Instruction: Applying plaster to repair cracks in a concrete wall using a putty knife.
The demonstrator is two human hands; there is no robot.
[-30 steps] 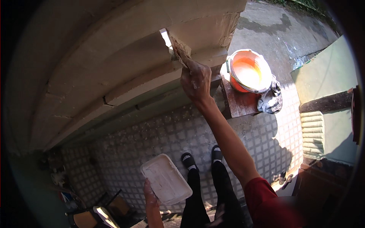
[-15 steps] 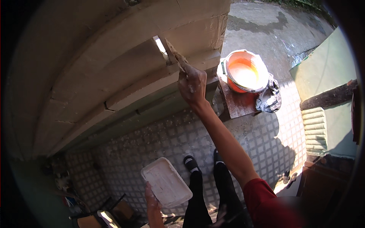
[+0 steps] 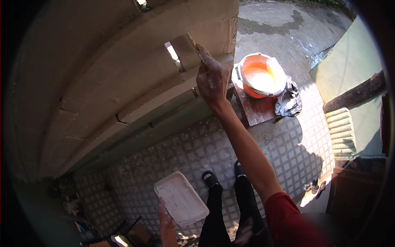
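Note:
My right hand (image 3: pixel 214 80) is raised against the pale wall (image 3: pixel 123 61), its fingers closed round a thin flat tool (image 3: pixel 194 42). The tool appears nearly edge-on, with a ragged, cream-smeared edge, so I cannot tell whether it is a brush or a scraper. Its tip is by the wall, just right of a narrow bright slot (image 3: pixel 172 50). Lower down, my left hand (image 3: pixel 165 214) grips the left side of a shallow rectangular tray (image 3: pixel 181 197) with rounded corners. A whitish coating covers the tray's inside. White smears mark both hands.
An orange bucket (image 3: pixel 254 89) with whitish contents stands on a small wooden stand (image 3: pixel 260 116), beside a crumpled dark bag (image 3: pixel 289 101). My sandalled feet (image 3: pixel 210 179) are on the tiled floor (image 3: pixel 279 152). A chair (image 3: pixel 135 232) is at the lower left.
My right hand and the tool have shifted slightly right along the wall, away from the slot, which now shows more fully. The view has tilted a little. My left hand keeps hold of the tray.

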